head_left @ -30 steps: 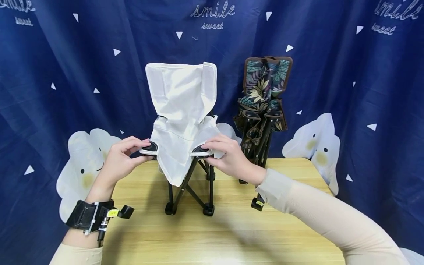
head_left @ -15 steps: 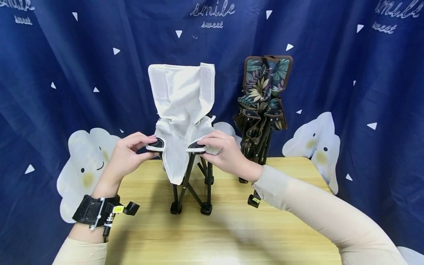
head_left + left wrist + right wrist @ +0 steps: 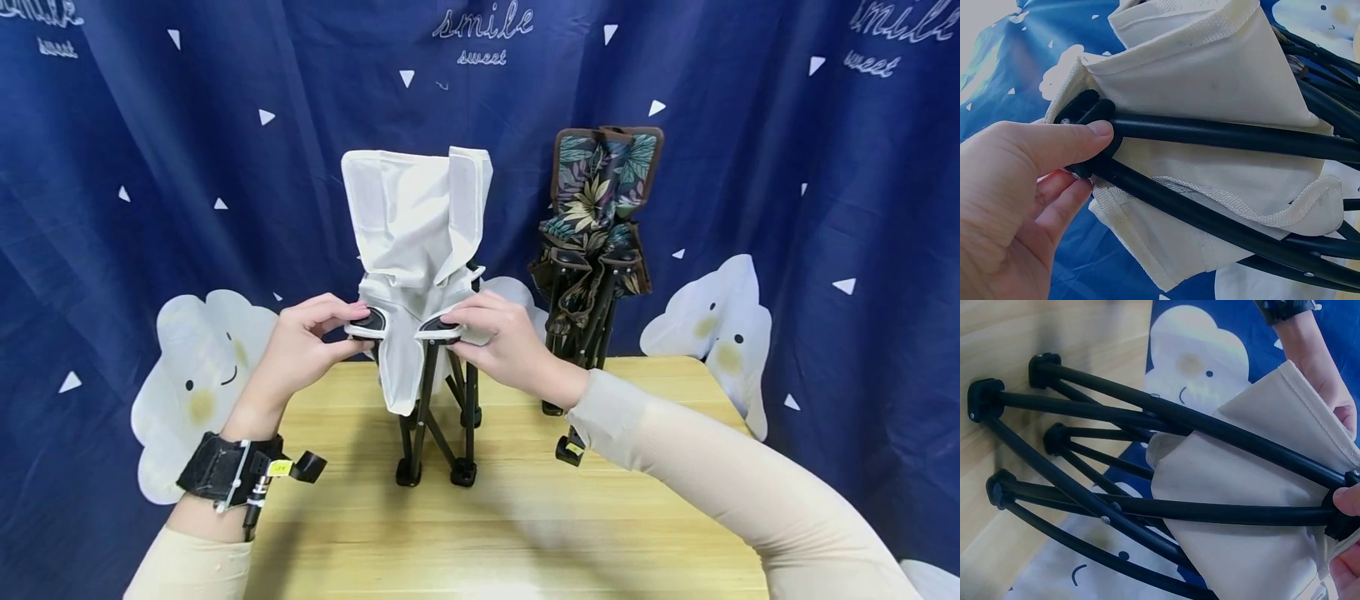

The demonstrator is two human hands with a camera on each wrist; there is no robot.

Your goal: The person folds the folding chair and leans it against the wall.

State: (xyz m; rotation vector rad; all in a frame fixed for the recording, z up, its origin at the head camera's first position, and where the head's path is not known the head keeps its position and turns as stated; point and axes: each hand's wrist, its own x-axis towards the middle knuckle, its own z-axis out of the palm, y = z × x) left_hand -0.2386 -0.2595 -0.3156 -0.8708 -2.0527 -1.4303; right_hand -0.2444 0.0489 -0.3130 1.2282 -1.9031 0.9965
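Observation:
A small white folding chair (image 3: 416, 200) with black tube legs stands partly folded on the table. My left hand (image 3: 311, 337) pinches its left front seat corner, fingers above and thumb below the black corner piece (image 3: 368, 321). At the right front corner, my right hand (image 3: 506, 337) holds the matching black piece (image 3: 438, 327) the same way. Between them the white seat cloth sags in a fold. In the left wrist view, the left thumb presses the black joint (image 3: 1088, 125) where two tubes meet. The right wrist view shows the crossed legs (image 3: 1116, 512) and only some right fingertips.
A dark leaf-patterned folding chair (image 3: 600, 200) stands folded to the right, behind my right forearm. Both chairs are on a light wooden table (image 3: 480, 533). A blue curtain (image 3: 225, 100) with white clouds hangs close behind.
Both hands have come closer together, the left one moving right and slightly up. The white chair's front corners and legs have drawn inward, and its seat has narrowed.

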